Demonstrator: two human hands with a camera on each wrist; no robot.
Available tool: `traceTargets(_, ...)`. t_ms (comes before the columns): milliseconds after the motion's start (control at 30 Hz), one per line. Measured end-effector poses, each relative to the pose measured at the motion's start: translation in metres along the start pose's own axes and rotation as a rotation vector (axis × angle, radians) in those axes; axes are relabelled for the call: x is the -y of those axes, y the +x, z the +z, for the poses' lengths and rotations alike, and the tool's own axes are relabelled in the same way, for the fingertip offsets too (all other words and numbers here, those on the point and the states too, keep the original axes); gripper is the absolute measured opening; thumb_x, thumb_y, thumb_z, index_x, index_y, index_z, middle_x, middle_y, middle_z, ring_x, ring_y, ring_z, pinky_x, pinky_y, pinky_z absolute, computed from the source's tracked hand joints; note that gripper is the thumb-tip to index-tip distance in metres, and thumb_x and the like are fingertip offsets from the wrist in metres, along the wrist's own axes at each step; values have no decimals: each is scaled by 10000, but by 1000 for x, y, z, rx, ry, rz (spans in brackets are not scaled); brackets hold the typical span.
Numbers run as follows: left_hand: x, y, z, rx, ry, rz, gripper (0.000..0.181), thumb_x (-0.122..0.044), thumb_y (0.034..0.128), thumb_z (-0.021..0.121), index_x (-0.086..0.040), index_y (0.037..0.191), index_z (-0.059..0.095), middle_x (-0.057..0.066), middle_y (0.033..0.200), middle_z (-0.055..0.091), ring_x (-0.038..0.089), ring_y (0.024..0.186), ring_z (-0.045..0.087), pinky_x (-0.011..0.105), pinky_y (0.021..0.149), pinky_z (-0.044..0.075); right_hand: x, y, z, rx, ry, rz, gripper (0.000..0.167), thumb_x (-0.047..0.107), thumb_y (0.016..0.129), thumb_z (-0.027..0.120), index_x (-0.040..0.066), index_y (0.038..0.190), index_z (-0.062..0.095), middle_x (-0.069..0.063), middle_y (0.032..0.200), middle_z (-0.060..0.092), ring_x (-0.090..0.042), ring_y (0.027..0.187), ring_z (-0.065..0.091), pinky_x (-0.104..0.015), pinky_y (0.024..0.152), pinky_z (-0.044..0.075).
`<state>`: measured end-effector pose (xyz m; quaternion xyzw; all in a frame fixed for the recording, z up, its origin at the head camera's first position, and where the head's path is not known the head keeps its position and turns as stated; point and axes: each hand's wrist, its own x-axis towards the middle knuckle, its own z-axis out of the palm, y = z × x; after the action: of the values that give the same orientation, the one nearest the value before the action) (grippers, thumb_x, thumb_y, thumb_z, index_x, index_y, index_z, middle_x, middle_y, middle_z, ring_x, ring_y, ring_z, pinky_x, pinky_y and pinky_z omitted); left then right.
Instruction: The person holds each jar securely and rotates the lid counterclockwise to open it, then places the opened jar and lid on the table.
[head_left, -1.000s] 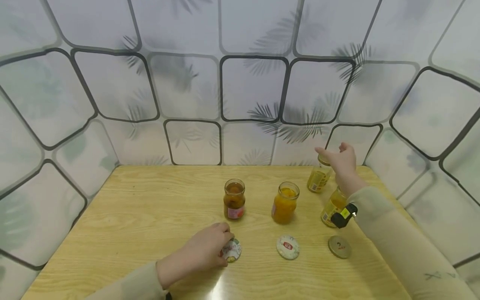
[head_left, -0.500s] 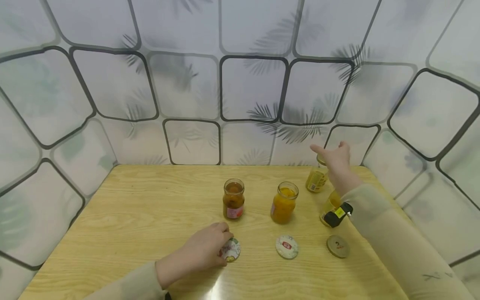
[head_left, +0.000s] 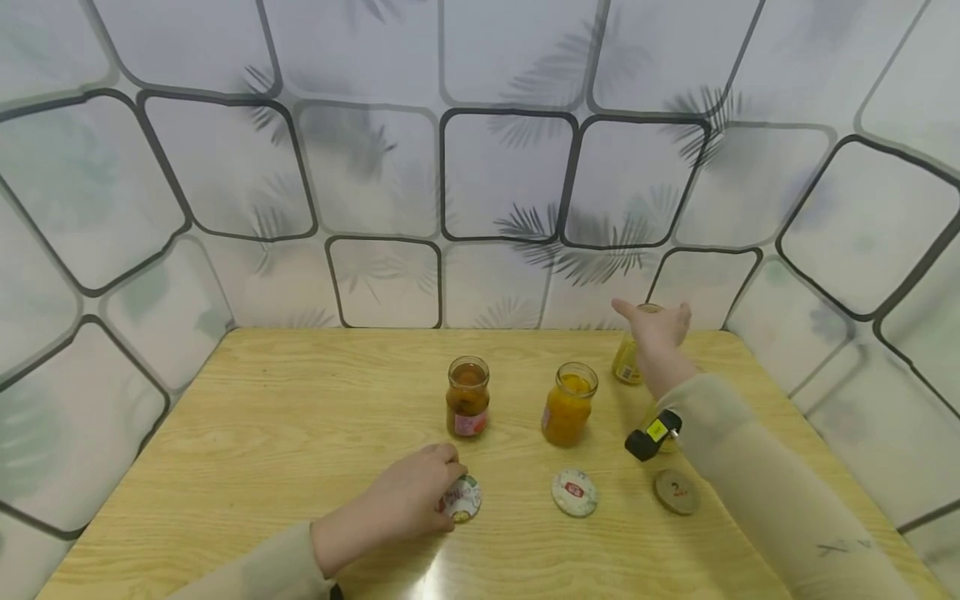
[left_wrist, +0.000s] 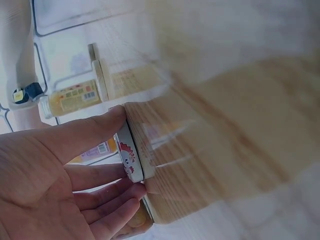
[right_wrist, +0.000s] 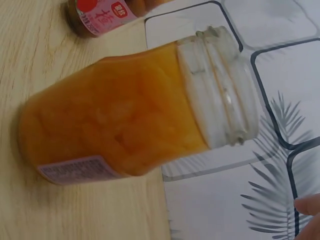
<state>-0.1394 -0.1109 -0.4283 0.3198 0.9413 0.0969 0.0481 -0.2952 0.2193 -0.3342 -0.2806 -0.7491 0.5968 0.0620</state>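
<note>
In the head view, my left hand [head_left: 408,492] grips a white printed jar lid [head_left: 461,498] lying on the table. The left wrist view shows the thumb on one side of this lid [left_wrist: 131,155] and fingers on the other. Thumb and fingers spread, my right hand [head_left: 657,329] is at the far right, in front of a yellow-labelled jar [head_left: 627,362] that it partly hides. Whether it touches that jar cannot be told. Another jar [head_left: 667,440] is mostly hidden behind the right wrist. An uncapped orange fruit jar [head_left: 567,412] stands left of the right arm.
An uncapped jar of brown fruit [head_left: 468,400] stands beyond the left hand. On the wooden table [head_left: 300,400] lie a white lid [head_left: 574,492] in the middle and a gold-brown lid [head_left: 677,492] on the right. A patterned wall [head_left: 495,175] rises behind the table.
My right hand has shifted left and slightly down across the back jar, and its arm now hides more of the jar nearer me. My left hand and its lid have stayed put.
</note>
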Motion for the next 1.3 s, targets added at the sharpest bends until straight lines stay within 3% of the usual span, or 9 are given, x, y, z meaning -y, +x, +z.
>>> traceTargets(200,0,0,-1,5,-2,-1,627,-282,720,984,-34,1242,738,51,1161,680,173,1039,650,325,923,624,-15,3,7,-18,13,28,1204,387,986,742,151,1677,-215,-79,1782,-192,-271,1669,-77,-434,1370,65)
traceTargets(433,-2,0,-1,25,-2,-7,639,-297,735,973,-41,1269,731,53,1191,685,184,1074,657,333,949,622,-34,9,17,-103,76,51,1190,292,948,783,127,1698,-126,-108,1801,-49,-292,1673,6,-410,1371,85)
traceTargets(633,-1,1,1,26,4,-10,641,-298,734,973,-44,1270,731,47,1184,682,182,1074,651,335,952,617,-49,11,21,-118,81,57,1115,229,933,791,48,1691,-7,-158,1784,96,-326,1654,140,-416,1361,182)
traceTargets(867,0,0,-1,13,-6,-2,634,-285,731,976,-35,1260,733,55,1191,685,181,1069,653,331,944,620,-61,14,26,-134,75,27,1051,275,958,777,70,1688,49,-143,1783,132,-335,1650,164,-435,1358,205)
traceTargets(1167,-2,-1,-3,15,-2,-3,632,-278,727,975,-36,1259,734,52,1190,685,176,1070,649,328,952,616,-75,27,29,-143,182,59,1093,241,956,793,137,1708,6,-63,1803,60,-243,1662,127,-358,1350,212)
traceTargets(1300,-3,-1,-4,14,-6,-11,631,-272,723,975,-36,1257,734,45,1181,682,170,1062,644,325,950,614,-78,31,29,-147,231,49,1069,215,946,804,144,1705,54,-80,1792,117,-237,1650,175,-349,1336,259)
